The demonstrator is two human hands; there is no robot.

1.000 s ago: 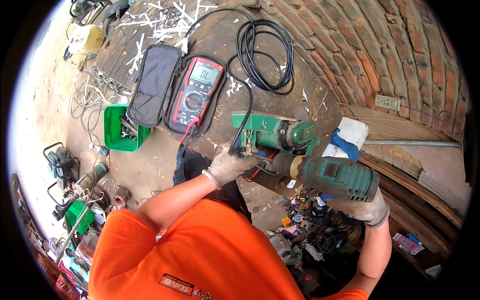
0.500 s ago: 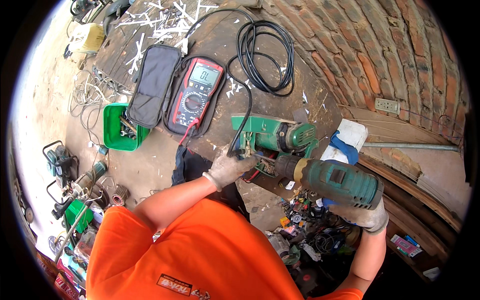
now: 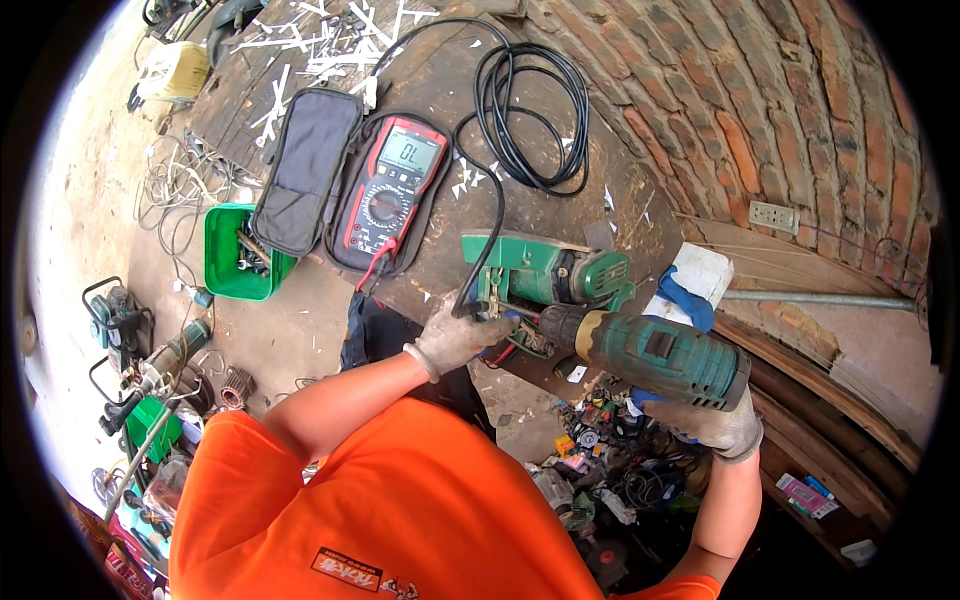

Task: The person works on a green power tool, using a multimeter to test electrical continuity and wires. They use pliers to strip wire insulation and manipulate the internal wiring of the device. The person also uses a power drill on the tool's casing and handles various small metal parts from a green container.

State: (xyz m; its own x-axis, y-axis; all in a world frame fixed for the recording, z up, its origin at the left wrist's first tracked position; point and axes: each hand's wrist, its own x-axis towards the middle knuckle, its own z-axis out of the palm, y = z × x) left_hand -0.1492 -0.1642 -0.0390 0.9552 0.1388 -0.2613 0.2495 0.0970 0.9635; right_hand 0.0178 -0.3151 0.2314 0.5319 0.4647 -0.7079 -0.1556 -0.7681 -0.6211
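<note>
A green electric planer (image 3: 550, 268) lies on its side at the near edge of the wooden table. My left hand (image 3: 460, 335), in a pale work glove, is closed at the planer's near left end, beside where its black cord (image 3: 488, 240) comes in. What its fingertips press on is partly hidden. In my gloved right hand (image 3: 715, 425) is a teal cordless drill (image 3: 660, 355), gripped by the handle and lying nearly level. Its chuck points left, with the bit reaching into the planer's near side close to my left fingertips. Red wire shows beneath the bit.
A red multimeter (image 3: 390, 195) rests in its unzipped case left of the coiled cord. White scraps (image 3: 350, 45) litter the far table. A green bin (image 3: 240, 285) with wrenches stands at the left. Loose parts (image 3: 610, 450) pile below the drill; a brick wall (image 3: 720, 110) rises at right.
The drill and my right hand have shifted slightly left, the chuck closer to my left fingers. My left hand stays at the planer's end.
</note>
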